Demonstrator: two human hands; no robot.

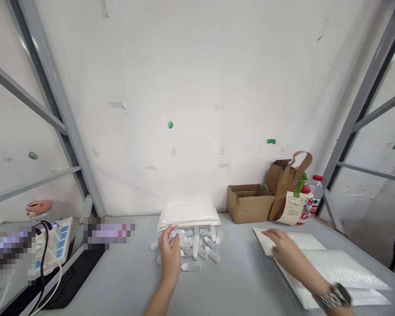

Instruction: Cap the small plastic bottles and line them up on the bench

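At the left edge of a heap of small translucent plastic bottles (196, 244) is my left hand (170, 252). Its thumb and fingers are curved and apart, and nothing shows between them. My right hand (285, 248), a little blurred, reaches over the white bubble mailers (340, 268) on the right of the table. The fingers are stretched out over the far left corner of one mailer; whether they touch it I cannot tell. Behind the bottles lies another stack of white mailers (189, 215) against the wall.
An open cardboard box (252, 208) stands at the back right, beside a brown paper bag (278, 180) with a receipt and a red-capped bottle (317, 193). On the left are a power strip (64, 237) with cables and a black mat (79, 274). Grey metal posts (57, 87) rise at both sides.
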